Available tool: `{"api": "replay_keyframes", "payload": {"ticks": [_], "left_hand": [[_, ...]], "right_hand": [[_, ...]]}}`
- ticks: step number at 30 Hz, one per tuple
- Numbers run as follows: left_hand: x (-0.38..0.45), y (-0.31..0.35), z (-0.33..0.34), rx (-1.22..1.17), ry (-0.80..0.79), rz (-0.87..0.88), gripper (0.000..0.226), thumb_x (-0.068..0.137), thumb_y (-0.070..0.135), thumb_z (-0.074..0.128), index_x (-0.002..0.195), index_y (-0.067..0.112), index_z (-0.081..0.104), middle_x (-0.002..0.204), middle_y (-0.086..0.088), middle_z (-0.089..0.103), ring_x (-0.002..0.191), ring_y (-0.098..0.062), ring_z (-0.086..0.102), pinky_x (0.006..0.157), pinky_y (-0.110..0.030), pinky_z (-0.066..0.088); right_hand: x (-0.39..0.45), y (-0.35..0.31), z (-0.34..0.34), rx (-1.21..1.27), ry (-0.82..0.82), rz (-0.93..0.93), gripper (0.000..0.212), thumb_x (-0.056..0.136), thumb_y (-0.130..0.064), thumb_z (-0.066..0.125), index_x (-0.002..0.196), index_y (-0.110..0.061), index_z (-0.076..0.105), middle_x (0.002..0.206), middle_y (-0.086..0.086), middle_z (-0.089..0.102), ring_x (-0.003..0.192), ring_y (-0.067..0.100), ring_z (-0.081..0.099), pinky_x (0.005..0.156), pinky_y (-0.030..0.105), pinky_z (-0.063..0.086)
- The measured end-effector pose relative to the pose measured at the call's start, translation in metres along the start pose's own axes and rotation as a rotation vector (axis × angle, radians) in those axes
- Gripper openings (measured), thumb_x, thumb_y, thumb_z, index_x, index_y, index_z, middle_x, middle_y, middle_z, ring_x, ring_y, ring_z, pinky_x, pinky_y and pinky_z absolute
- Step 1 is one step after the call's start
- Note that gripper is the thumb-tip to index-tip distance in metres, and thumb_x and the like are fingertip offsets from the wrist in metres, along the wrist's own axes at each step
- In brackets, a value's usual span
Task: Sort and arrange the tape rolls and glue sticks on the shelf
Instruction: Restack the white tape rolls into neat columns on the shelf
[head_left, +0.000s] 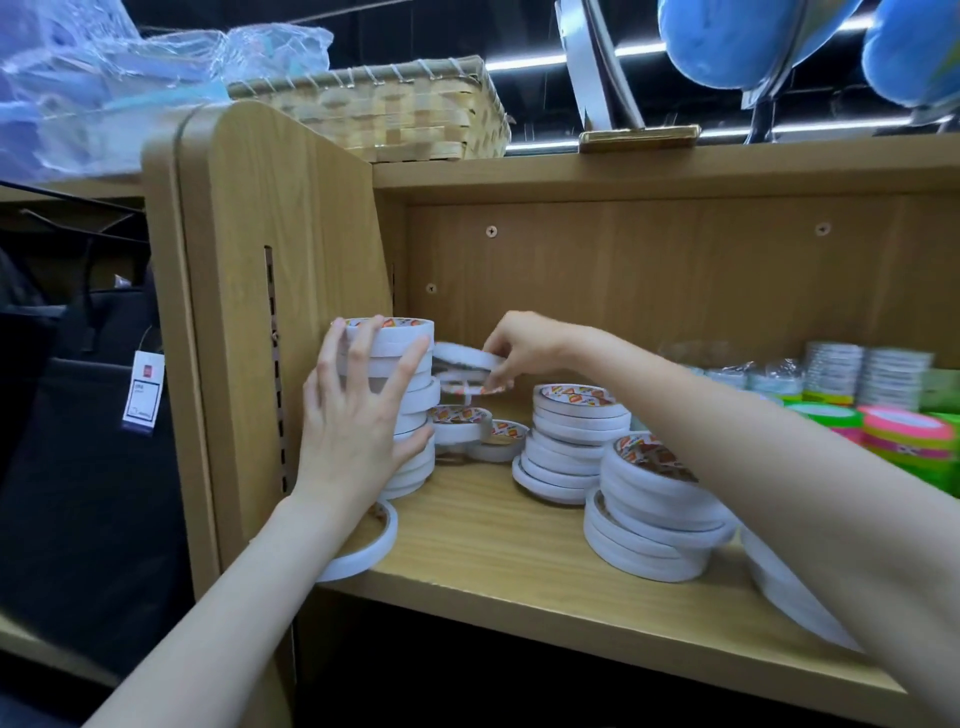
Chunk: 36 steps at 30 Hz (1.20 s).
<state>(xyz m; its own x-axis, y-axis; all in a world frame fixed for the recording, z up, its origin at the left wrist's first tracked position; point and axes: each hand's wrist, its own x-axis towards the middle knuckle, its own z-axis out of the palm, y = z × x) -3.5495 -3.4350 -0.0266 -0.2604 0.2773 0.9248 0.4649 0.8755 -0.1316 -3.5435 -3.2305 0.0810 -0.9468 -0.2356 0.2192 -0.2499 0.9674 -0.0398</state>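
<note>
Against the left wall of the wooden shelf (493, 530), a tall stack of white tape rolls (415, 374) stands near the front edge, and the left hand (358, 415) presses on its front with fingers spread wide and straight, the thumb low against the bottom rolls. That forearm reaches in from the lower left, passing over a single tape roll (363, 551) lying flat at the shelf's front left corner, partly over the edge.

Reaching from the right, the right hand (519, 348) is bent at the wrist and pinches two thin tape rolls (467, 371) between fingertips and thumb, holding them in the air just right of the tall stack's upper part; they are motion-blurred. Below them a few loose rolls (478, 431) lie toward the back. A middle stack (566, 441) and a front stack (654, 514) sit further right, slightly fanned. Their cores carry red and orange labels; the writing is too small to read.

At the shelf's right end are green and pink tape rolls (904, 436) and wrapped clear rolls (862, 374). A woven basket (410, 109) rests on top. Left of the unit, a white price tag (143, 392) hangs, its print illegible.
</note>
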Motion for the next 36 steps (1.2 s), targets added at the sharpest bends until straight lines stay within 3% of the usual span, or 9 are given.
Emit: {"api": "replay_keyframes", "payload": {"ticks": [5,7,10,13,15,19,23,28,36], "left_hand": [[0.000,0.000,0.001,-0.001,0.007,-0.002,0.088,0.062,0.043,0.080,0.137,0.025,0.039,0.141,-0.016,0.027,0.131,-0.042,0.025,0.086,-0.054,0.045],[0.001,0.000,0.002,0.002,0.009,0.001,0.086,0.062,0.043,0.079,0.136,0.025,0.039,0.141,-0.016,0.028,0.131,-0.043,0.025,0.086,-0.053,0.045],[0.001,-0.002,0.002,0.005,0.009,0.011,0.085,0.063,0.042,0.079,0.137,0.024,0.040,0.141,-0.017,0.028,0.131,-0.044,0.026,0.086,-0.055,0.045],[0.001,-0.003,0.002,0.006,0.010,0.016,0.085,0.064,0.043,0.079,0.137,0.024,0.040,0.141,-0.016,0.028,0.130,-0.044,0.026,0.085,-0.055,0.045],[0.001,-0.003,0.002,0.008,0.014,0.018,0.085,0.064,0.044,0.079,0.137,0.024,0.041,0.140,-0.016,0.028,0.130,-0.044,0.027,0.085,-0.055,0.045],[0.001,-0.004,0.003,0.016,0.019,0.024,0.085,0.064,0.045,0.078,0.138,0.025,0.041,0.140,-0.016,0.029,0.130,-0.043,0.026,0.084,-0.054,0.045],[0.001,-0.006,0.003,0.026,0.021,0.027,0.085,0.065,0.046,0.077,0.138,0.025,0.041,0.141,-0.016,0.029,0.130,-0.043,0.027,0.085,-0.054,0.045],[0.000,-0.006,0.003,0.043,0.025,0.027,0.081,0.069,0.049,0.070,0.139,0.026,0.039,0.141,-0.017,0.030,0.130,-0.043,0.028,0.083,-0.052,0.046],[0.000,-0.006,0.005,0.025,0.052,0.032,0.081,0.067,0.048,0.072,0.138,0.027,0.039,0.140,-0.015,0.028,0.129,-0.042,0.027,0.080,-0.052,0.047]], "right_hand": [[-0.042,0.016,-0.049,0.079,0.189,0.073,0.007,0.075,-0.022,0.075,0.077,-0.017,0.070,0.071,0.003,0.061,0.065,0.010,0.048,0.063,0.026,0.034],[-0.060,0.021,-0.060,-0.086,0.103,0.123,0.013,0.075,-0.025,0.074,0.072,-0.014,0.068,0.066,0.001,0.058,0.063,0.014,0.048,0.060,0.028,0.034],[-0.079,0.017,-0.056,-0.179,-0.153,0.221,0.011,0.076,-0.029,0.074,0.070,-0.027,0.064,0.066,-0.010,0.058,0.063,0.008,0.051,0.054,0.022,0.036],[-0.081,0.015,-0.045,-0.133,-0.300,0.227,0.015,0.076,-0.034,0.074,0.083,-0.031,0.060,0.081,-0.016,0.061,0.079,0.007,0.057,0.066,0.023,0.044],[-0.077,0.010,-0.048,-0.186,-0.305,0.205,0.023,0.075,-0.039,0.074,0.092,-0.031,0.060,0.090,-0.016,0.060,0.086,0.007,0.058,0.077,0.027,0.045],[-0.056,-0.017,-0.045,-0.147,-0.101,0.051,0.032,0.075,-0.039,0.074,0.102,-0.025,0.065,0.098,-0.010,0.064,0.096,0.012,0.060,0.087,0.032,0.050],[-0.016,-0.046,-0.006,-0.206,-0.253,-0.016,0.038,0.079,-0.031,0.072,0.113,-0.017,0.063,0.108,-0.004,0.063,0.102,0.016,0.058,0.090,0.033,0.050],[0.015,-0.039,0.034,-0.472,-0.362,0.022,0.013,0.078,-0.024,0.071,0.090,-0.020,0.067,0.071,-0.007,0.055,0.078,0.020,0.059,0.080,0.036,0.051],[0.002,-0.011,0.011,-0.312,-0.160,0.053,0.002,0.084,-0.017,0.062,0.086,-0.016,0.063,0.088,0.007,0.062,0.085,0.027,0.063,0.070,0.036,0.053]]}}
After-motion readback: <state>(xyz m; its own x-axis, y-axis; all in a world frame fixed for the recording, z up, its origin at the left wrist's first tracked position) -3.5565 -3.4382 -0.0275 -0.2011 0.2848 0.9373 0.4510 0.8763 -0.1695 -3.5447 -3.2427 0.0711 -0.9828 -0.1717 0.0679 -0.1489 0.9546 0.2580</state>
